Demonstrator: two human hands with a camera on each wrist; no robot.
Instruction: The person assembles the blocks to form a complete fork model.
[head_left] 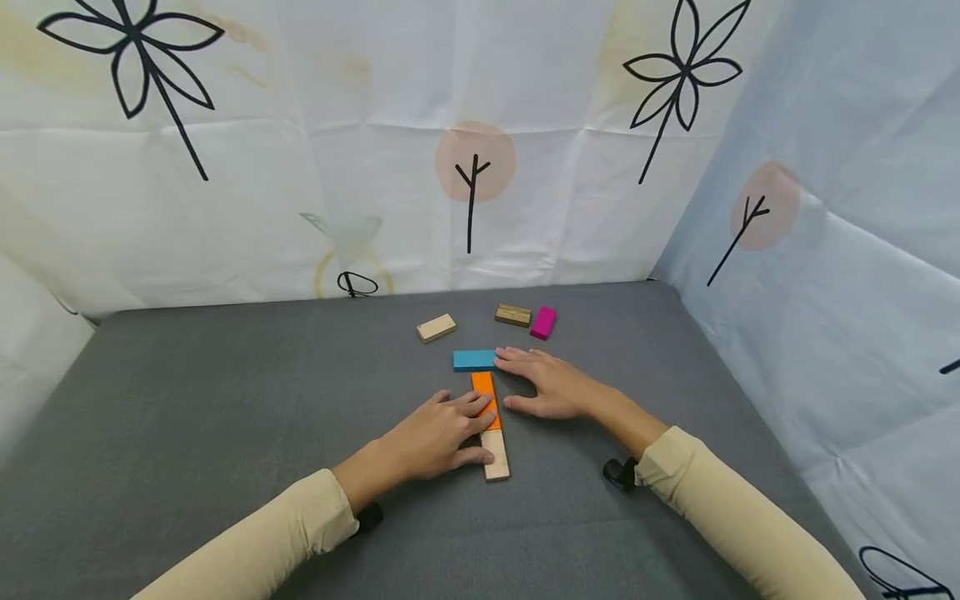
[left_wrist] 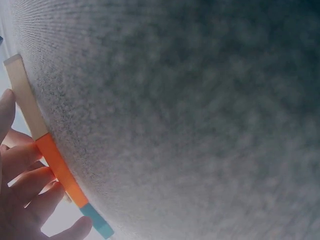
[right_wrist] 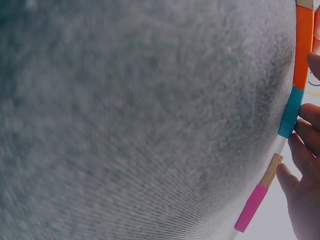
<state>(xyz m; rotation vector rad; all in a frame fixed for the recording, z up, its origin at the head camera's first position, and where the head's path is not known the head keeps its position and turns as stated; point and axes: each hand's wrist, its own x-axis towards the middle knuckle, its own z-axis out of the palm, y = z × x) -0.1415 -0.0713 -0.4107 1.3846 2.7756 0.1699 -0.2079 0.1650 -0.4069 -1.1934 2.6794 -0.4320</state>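
On the grey table (head_left: 225,400) an orange block (head_left: 484,392) and a pale wooden block (head_left: 496,457) lie end to end in a line. My left hand (head_left: 442,433) lies flat with its fingers resting on both. A blue block (head_left: 474,360) lies crosswise at the orange block's far end. My right hand (head_left: 543,383) is flat on the table and its fingertips touch the blue block's right end. In the left wrist view the wooden block (left_wrist: 22,95), orange block (left_wrist: 60,170) and blue block (left_wrist: 97,222) show along my fingers (left_wrist: 25,185).
Farther back lie a light wooden block (head_left: 436,327), a dark wooden block (head_left: 513,314) and a magenta block (head_left: 543,322). In the right wrist view the magenta block (right_wrist: 251,207) shows beside my right hand. White printed sheets wall the table at back and right.
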